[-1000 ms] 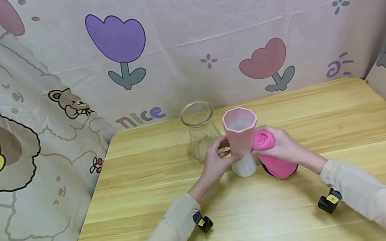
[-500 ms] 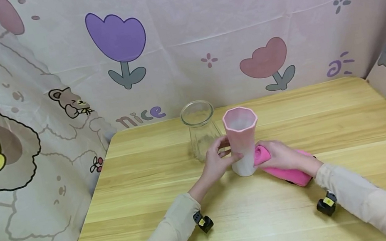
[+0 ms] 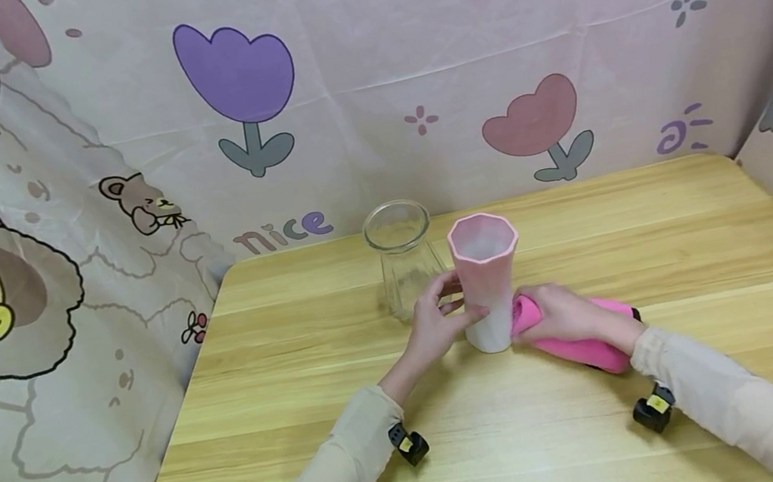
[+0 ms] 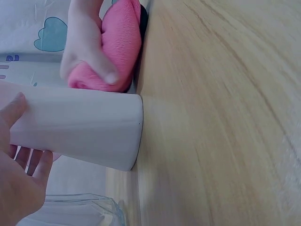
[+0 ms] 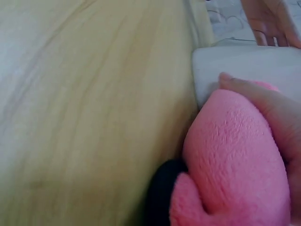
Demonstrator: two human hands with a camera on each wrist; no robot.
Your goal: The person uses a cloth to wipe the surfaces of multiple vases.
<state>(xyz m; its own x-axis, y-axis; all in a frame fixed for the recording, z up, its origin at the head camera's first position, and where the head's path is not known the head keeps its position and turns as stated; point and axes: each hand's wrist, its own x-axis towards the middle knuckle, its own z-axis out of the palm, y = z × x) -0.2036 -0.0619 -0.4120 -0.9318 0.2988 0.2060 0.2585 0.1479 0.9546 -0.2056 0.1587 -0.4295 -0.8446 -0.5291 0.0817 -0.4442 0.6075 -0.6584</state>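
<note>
A tall vase [image 3: 488, 284], pink at its faceted rim and fading to white at the base, stands upright on the wooden table. My left hand [image 3: 437, 319] grips it from the left, thumb in front and fingers behind, as the left wrist view also shows. On the other side, my right hand [image 3: 557, 313] holds a rolled pink cloth [image 3: 605, 306] with a dark edge. One end of the roll is at the vase's lower right side. In the right wrist view the fuzzy cloth [image 5: 235, 150] bulges under the thumb, beside the white vase wall [image 5: 235, 63].
A clear glass vase [image 3: 403, 264] with a wide round rim stands just behind and left of the pink one. The table [image 3: 280, 334] meets a printed curtain [image 3: 357, 52] at the back and sides. Small cameras are strapped to both wrists.
My right hand has moved lower along the vase with the cloth, whose roll now lies flatter and reaches further right under the wrist. The left hand and both vases stay put.
</note>
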